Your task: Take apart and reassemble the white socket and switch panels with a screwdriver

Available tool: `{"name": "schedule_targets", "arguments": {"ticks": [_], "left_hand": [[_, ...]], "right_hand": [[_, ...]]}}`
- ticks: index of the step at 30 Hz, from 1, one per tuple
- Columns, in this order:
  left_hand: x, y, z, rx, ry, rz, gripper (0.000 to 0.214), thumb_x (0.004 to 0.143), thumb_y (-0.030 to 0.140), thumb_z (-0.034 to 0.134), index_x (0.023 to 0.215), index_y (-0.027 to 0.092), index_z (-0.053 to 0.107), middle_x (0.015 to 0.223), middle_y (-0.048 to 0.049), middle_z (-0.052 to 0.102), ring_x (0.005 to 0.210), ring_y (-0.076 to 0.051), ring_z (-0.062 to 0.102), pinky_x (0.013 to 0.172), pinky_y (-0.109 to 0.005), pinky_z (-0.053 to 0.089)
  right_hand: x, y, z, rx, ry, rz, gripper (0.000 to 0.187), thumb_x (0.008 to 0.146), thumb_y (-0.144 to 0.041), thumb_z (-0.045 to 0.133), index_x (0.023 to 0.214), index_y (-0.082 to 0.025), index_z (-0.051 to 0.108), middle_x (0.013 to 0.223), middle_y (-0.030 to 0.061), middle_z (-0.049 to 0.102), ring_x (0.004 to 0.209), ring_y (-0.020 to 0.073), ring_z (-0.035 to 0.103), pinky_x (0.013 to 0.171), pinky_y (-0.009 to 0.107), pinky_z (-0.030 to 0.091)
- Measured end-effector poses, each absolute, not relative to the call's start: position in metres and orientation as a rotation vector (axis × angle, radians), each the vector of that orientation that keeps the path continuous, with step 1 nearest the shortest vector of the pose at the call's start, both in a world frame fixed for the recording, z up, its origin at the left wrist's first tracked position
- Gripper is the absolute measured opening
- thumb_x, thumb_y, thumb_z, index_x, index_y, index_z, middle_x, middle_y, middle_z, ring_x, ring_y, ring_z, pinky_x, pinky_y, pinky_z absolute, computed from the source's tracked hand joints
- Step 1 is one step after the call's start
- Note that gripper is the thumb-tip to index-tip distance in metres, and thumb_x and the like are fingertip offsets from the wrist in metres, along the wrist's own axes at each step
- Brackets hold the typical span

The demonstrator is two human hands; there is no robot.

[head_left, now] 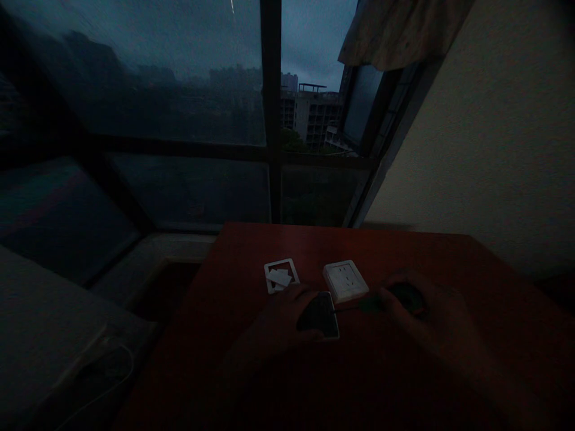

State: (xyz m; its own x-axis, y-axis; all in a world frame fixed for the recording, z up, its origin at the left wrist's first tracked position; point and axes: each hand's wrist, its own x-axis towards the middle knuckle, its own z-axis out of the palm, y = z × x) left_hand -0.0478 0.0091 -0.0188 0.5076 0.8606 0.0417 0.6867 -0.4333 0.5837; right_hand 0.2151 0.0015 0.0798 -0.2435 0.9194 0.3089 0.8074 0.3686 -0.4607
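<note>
The scene is very dark. My left hand (281, 314) is curled around a dark square socket module with a white edge (322, 315), holding it on the red table (426, 257). My right hand (422, 308) grips the handle of a screwdriver (359, 307), whose thin shaft points left into the module's side. Just behind them lies a white wall socket (345, 279), face up. To its left sits a white faceplate frame (281, 275) with small white pieces lying on it.
The table stands against a light wall (494, 149) on the right and a large window (179, 120) behind. A curtain (395, 30) hangs at the top right. At the lower left a bed or cushion carries a white cable (112, 365).
</note>
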Motion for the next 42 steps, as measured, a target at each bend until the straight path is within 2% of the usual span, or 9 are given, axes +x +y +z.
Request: {"name": "schedule_targets", "arguments": {"ticks": [14, 19, 21, 27, 30, 33, 36, 38, 42], "left_hand": [[-0.046, 0.01, -0.021, 2.233, 1.256, 0.494, 0.074, 0.07, 0.048, 0.074, 0.135, 0.03, 0.044, 0.135, -0.0064, 0.047, 0.118, -0.029, 0.047, 0.1, -0.041, 0.04], [-0.046, 0.011, -0.018, 2.22, 1.23, 0.499, 0.072, 0.071, 0.044, 0.075, 0.135, 0.03, 0.044, 0.136, -0.0064, 0.046, 0.121, -0.029, 0.046, 0.102, -0.042, 0.037], [-0.046, 0.011, -0.017, 2.195, 1.221, 0.514, 0.072, 0.071, 0.042, 0.075, 0.134, 0.03, 0.044, 0.136, -0.0063, 0.047, 0.121, -0.029, 0.046, 0.102, -0.042, 0.037], [-0.045, 0.013, -0.024, 2.135, 1.197, 0.571, 0.073, 0.069, 0.042, 0.078, 0.133, 0.029, 0.046, 0.134, -0.0056, 0.047, 0.119, -0.027, 0.046, 0.102, -0.039, 0.038], [-0.044, 0.014, -0.027, 2.151, 1.207, 0.575, 0.072, 0.068, 0.04, 0.078, 0.132, 0.028, 0.046, 0.133, -0.0057, 0.048, 0.119, -0.027, 0.046, 0.102, -0.039, 0.037], [-0.045, 0.014, -0.027, 2.156, 1.211, 0.57, 0.072, 0.069, 0.041, 0.077, 0.132, 0.027, 0.046, 0.136, -0.0065, 0.046, 0.122, -0.028, 0.044, 0.104, -0.04, 0.036], [-0.045, 0.014, -0.026, 2.153, 1.19, 0.57, 0.072, 0.07, 0.04, 0.077, 0.133, 0.029, 0.045, 0.135, -0.0057, 0.046, 0.121, -0.027, 0.045, 0.103, -0.039, 0.037], [-0.046, 0.014, -0.025, 2.156, 1.177, 0.57, 0.072, 0.07, 0.038, 0.077, 0.134, 0.03, 0.045, 0.135, -0.005, 0.046, 0.12, -0.027, 0.046, 0.102, -0.038, 0.038], [-0.046, 0.014, -0.024, 2.168, 1.155, 0.558, 0.071, 0.071, 0.039, 0.076, 0.134, 0.03, 0.045, 0.136, -0.0053, 0.045, 0.122, -0.027, 0.045, 0.103, -0.039, 0.037]], "right_hand": [[0.202, 0.007, 0.092, -1.451, -2.215, 0.264, 0.02, 0.091, -0.04, 0.047, 0.089, -0.023, 0.057, 0.073, -0.0012, 0.067, 0.059, 0.0128, 0.064, 0.051, 0.022, 0.043], [0.183, 0.013, 0.109, -1.651, -2.327, -0.046, 0.039, 0.091, -0.056, 0.039, 0.08, -0.023, 0.056, 0.063, 0.0012, 0.065, 0.05, 0.0176, 0.06, 0.045, 0.027, 0.031], [0.177, 0.018, 0.115, -1.652, -2.394, -0.113, 0.037, 0.09, -0.055, 0.042, 0.082, -0.022, 0.057, 0.065, 0.0026, 0.066, 0.051, 0.0189, 0.061, 0.044, 0.027, 0.029], [0.176, 0.027, 0.136, -1.266, -2.678, 0.174, 0.012, 0.09, -0.027, 0.051, 0.094, -0.023, 0.061, 0.09, 0.0039, 0.07, 0.075, 0.0176, 0.065, 0.061, 0.027, 0.041], [0.177, 0.028, 0.143, -1.055, -2.748, 0.372, 0.026, 0.086, -0.018, 0.055, 0.111, -0.024, 0.057, 0.111, 0.004, 0.066, 0.096, 0.0173, 0.062, 0.076, 0.026, 0.045], [0.173, 0.032, 0.143, -1.179, -2.734, 0.275, 0.028, 0.085, -0.026, 0.056, 0.113, -0.021, 0.057, 0.104, 0.0058, 0.068, 0.09, 0.0192, 0.064, 0.07, 0.027, 0.046], [0.166, 0.039, 0.142, -1.469, -2.677, -0.024, 0.03, 0.091, -0.042, 0.046, 0.091, -0.018, 0.064, 0.083, 0.0091, 0.07, 0.073, 0.0224, 0.066, 0.06, 0.03, 0.044], [0.164, 0.042, 0.142, -1.497, -2.694, -0.078, 0.034, 0.093, -0.041, 0.042, 0.084, -0.018, 0.065, 0.079, 0.009, 0.07, 0.072, 0.0224, 0.066, 0.062, 0.03, 0.044], [0.17, 0.042, 0.147, -1.184, -2.762, 0.211, 0.022, 0.09, -0.027, 0.05, 0.108, -0.022, 0.062, 0.099, 0.0064, 0.07, 0.09, 0.0201, 0.065, 0.075, 0.029, 0.047]]}}
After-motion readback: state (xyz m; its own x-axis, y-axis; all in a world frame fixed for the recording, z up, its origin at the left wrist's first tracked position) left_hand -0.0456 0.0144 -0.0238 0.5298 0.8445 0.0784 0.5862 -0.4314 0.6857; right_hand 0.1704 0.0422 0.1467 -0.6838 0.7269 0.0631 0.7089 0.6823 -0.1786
